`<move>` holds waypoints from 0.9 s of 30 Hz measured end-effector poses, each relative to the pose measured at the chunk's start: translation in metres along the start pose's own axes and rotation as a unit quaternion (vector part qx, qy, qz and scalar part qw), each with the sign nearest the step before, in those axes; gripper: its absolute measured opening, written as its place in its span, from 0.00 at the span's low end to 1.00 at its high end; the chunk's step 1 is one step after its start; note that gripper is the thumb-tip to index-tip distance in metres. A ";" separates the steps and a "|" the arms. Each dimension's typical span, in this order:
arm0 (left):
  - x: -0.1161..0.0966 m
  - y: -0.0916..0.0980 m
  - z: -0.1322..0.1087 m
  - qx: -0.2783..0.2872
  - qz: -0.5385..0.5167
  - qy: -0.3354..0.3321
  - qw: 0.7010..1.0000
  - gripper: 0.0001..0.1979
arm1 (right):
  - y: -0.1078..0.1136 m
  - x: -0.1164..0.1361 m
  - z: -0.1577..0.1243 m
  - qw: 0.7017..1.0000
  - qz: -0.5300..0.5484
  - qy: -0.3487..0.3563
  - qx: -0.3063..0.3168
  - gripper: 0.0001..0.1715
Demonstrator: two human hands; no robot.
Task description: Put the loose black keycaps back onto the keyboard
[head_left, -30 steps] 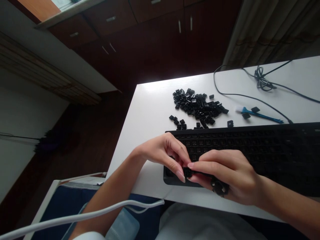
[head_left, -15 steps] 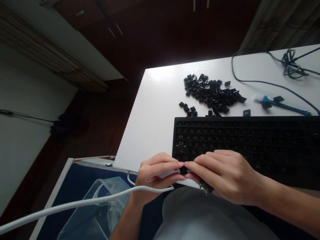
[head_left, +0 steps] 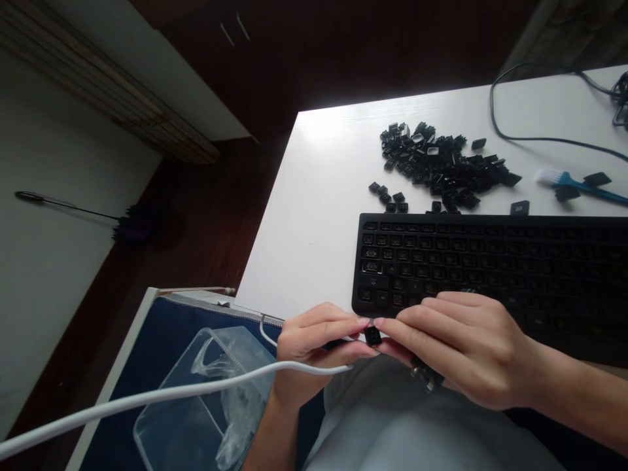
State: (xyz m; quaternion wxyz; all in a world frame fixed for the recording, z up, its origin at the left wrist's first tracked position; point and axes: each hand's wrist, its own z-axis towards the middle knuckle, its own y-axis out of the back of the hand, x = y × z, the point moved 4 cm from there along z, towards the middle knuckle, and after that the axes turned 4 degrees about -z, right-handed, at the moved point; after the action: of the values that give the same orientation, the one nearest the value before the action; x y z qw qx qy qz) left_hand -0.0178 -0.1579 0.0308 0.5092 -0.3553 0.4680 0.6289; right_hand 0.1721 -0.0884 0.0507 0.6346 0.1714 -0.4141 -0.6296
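Between the fingertips of both hands is a small black keycap, just off the keyboard's lower left corner. My left hand pinches it from the left. My right hand grips it from the right and also has a dark tool with metal parts tucked under its palm, mostly hidden. The black keyboard lies on the white table, many of its key positions without caps. Behind it is a heap of loose black keycaps, with several more lying nearer the keyboard.
A blue brush with white bristles lies at the right beside loose keycaps. Behind it runs a black cable. A white cable crosses the foreground over my left wrist. Below left, a clear plastic bag rests on dark blue fabric.
The view has shifted, so the table and keyboard appear further right and higher. Both hands still hold the keycap together, in nearly the same pose.
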 end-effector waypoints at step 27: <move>-0.002 -0.001 0.007 0.062 -0.035 -0.006 0.997 0.16 | 0.004 0.004 -0.001 0.999 0.021 0.032 -0.001 0.14</move>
State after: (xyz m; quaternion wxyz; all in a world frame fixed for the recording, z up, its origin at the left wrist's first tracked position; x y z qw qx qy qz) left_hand -0.0166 -0.1517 0.0347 0.5546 -0.3358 0.4904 0.5823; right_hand 0.1754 -0.0922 0.0543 0.6611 0.1824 -0.3966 -0.6103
